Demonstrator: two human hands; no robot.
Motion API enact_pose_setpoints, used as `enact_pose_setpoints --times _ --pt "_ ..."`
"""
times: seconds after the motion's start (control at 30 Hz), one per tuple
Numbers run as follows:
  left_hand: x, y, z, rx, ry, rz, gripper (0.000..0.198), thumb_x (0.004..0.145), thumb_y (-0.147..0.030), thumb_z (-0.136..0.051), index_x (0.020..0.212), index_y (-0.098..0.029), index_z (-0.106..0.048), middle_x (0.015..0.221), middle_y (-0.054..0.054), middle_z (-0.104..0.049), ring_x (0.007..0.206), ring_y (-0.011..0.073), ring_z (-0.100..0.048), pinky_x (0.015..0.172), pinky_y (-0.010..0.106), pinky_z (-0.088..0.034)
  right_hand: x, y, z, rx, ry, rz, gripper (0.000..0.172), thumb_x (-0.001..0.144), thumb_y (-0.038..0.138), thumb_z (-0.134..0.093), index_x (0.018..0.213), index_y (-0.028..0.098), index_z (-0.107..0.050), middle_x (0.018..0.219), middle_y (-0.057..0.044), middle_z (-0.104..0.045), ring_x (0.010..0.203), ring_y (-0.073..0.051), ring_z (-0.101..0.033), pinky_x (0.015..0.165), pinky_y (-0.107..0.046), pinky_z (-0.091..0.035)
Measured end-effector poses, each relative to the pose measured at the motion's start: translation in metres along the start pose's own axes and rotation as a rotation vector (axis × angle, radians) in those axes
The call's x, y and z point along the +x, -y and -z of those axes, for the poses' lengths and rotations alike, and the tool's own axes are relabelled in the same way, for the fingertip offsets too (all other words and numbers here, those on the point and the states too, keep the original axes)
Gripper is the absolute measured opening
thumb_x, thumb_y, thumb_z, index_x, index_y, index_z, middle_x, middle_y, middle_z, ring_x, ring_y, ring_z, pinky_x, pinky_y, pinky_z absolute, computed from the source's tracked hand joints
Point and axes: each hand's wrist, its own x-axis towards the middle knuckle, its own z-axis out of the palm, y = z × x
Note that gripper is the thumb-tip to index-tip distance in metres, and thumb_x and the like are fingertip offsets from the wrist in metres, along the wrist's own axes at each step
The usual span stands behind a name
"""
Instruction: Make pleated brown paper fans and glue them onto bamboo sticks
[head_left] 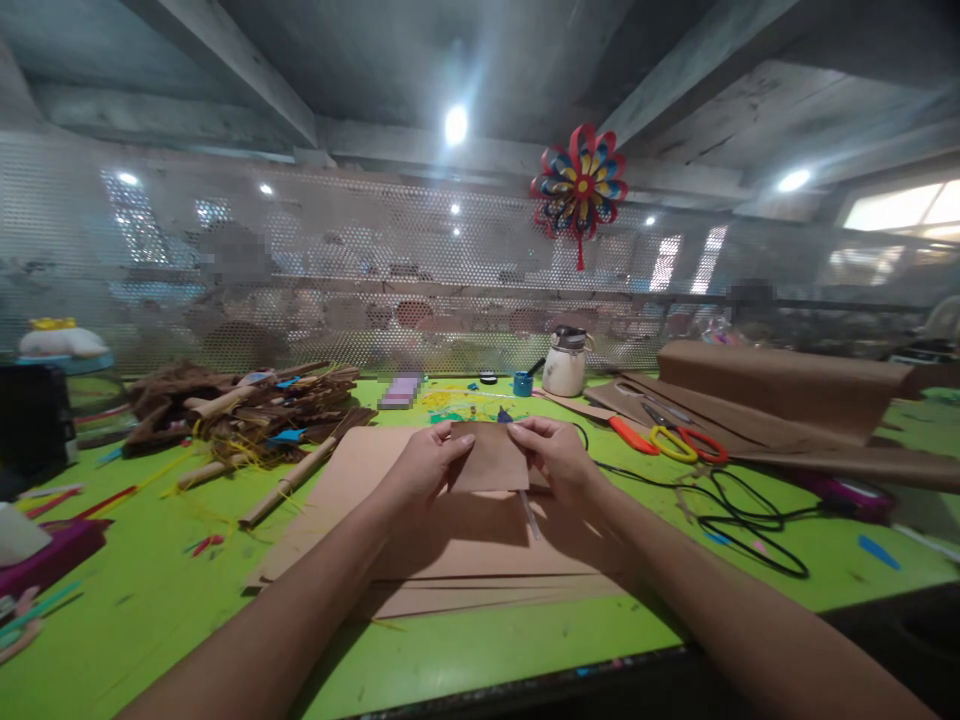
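Observation:
Both my hands hold up a small brown paper piece (491,458) above a stack of brown paper sheets (457,545) on the green table (172,590). My left hand (427,465) pinches its left edge, fingers closed. My right hand (553,455) pinches its right edge, fingers closed. A thin pen-like stick (529,514) lies on the sheets just below my right hand.
Scissors with red and yellow handles (671,440) lie to the right beside rolled brown paper (780,385). A black cable (742,515) loops at right. A heap of sticks and fibres (240,410) sits at left. A white kettle-like pot (564,365) stands at the back. A paper pinwheel (579,185) hangs on the mesh wall.

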Motion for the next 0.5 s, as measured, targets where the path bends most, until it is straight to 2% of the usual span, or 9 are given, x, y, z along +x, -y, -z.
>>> enact_pose_setpoints --times 0.23,0.37,0.5 --pt "-0.0017 -0.001 0.0016 0.07 -0.01 0.009 0.029 0.067 -0.016 -0.065 0.095 -0.014 -0.061 0.085 0.007 -0.067 0.073 0.0149 -0.062 0.069 0.025 -0.047 -0.0039 0.0001 -0.0027 0.186 0.052 -0.131 0.027 0.051 0.027 -0.078 0.071 0.014 -0.066 0.061 -0.001 -0.063 0.056 -0.013 -0.056 0.058 -0.028 -0.043" --pt "-0.0042 -0.0047 -0.001 0.067 0.005 0.026 0.026 0.069 -0.018 -0.065 0.094 -0.013 -0.064 0.089 0.009 -0.067 0.078 0.0159 -0.062 0.072 0.026 -0.046 -0.0035 0.0006 -0.002 0.245 0.048 -0.141 0.025 0.048 0.021 -0.079 0.068 0.014 -0.065 0.06 -0.001 -0.064 0.058 -0.013 -0.058 0.063 -0.028 -0.045" --pt "-0.0029 -0.0045 -0.0001 0.071 0.004 0.06 0.026 0.067 -0.019 -0.067 0.093 -0.013 -0.067 0.089 0.009 -0.068 0.078 0.016 -0.062 0.074 0.028 -0.046 -0.0043 0.0016 -0.0024 0.247 0.077 -0.161 0.023 0.049 0.02 -0.078 0.067 0.014 -0.065 0.06 -0.001 -0.064 0.056 -0.012 -0.058 0.061 -0.027 -0.046"
